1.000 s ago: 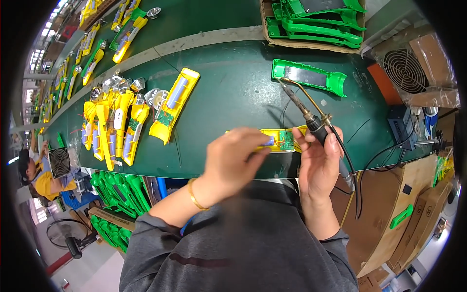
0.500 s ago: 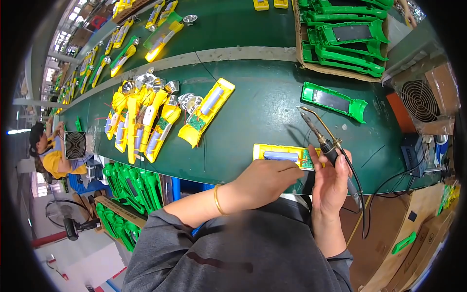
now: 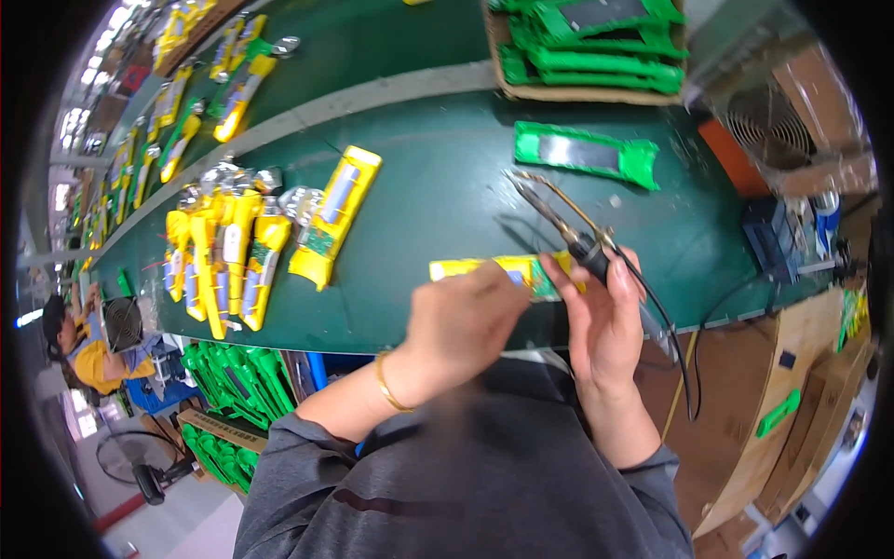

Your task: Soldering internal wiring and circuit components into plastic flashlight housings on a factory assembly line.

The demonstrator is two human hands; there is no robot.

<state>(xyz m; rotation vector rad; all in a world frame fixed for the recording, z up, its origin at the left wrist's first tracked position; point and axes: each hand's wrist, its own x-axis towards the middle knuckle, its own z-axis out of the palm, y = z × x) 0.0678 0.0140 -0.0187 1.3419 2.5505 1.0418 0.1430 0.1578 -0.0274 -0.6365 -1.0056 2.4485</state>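
My right hand is closed around the black handle of a soldering iron. A thin brass tube runs beside its tip, which points up and left over the table. Below it, near the table's front edge, lies a yellow plastic housing with a green circuit board in it. The fingertips of my right hand reach the board's end of this housing. My left hand, slightly blurred, is curled over the housing and hides most of its blue battery. Whatever its fingers pinch is hidden.
Left on the green table are a yellow housing and a pile of filled yellow housings. A green shell lies beyond the iron. Behind it stands a carton of green shells. A blue box sits at right.
The view has turned, shifting the table's contents left and up. My left hand has risen over the housing and now covers the battery. My right hand still holds the soldering iron.
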